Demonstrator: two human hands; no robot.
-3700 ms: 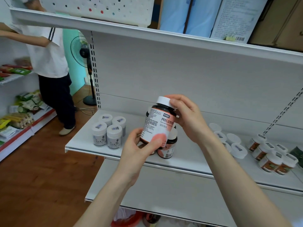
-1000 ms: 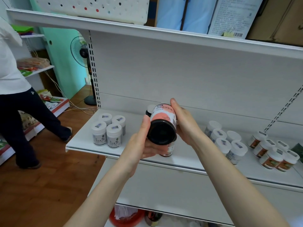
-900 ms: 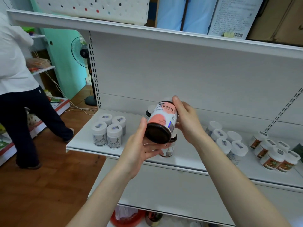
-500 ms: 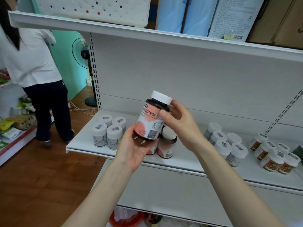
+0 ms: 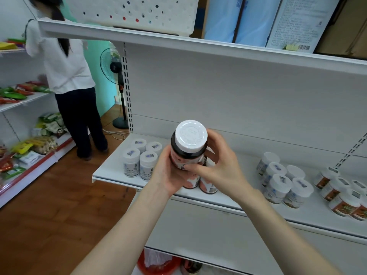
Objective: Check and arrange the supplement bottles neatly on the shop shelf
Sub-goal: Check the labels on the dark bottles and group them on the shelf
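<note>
I hold a dark supplement bottle [image 5: 188, 149] with a white cap and a pink label above the white shelf [image 5: 115, 171], its cap tipped toward me. My left hand [image 5: 168, 175] cups it from the left and below. My right hand [image 5: 220, 169] grips its right side, thumb across the label. Behind my hands, two more dark bottles [image 5: 206, 185] stand on the shelf, mostly hidden. Several white bottles [image 5: 139, 157] stand in a block at the shelf's left end.
More white jars [image 5: 282, 181] and brown-labelled jars [image 5: 341, 195] stand to the right on the shelf. A person [image 5: 69, 80] in a white top stands at the left by a snack shelf [image 5: 23, 100]. A standing fan [image 5: 117, 76] is behind the shelf upright.
The bottle has turned in my hands: first upright, then bottom toward me, now the cap faces me. The person at the left has stepped closer to the snack shelf.
</note>
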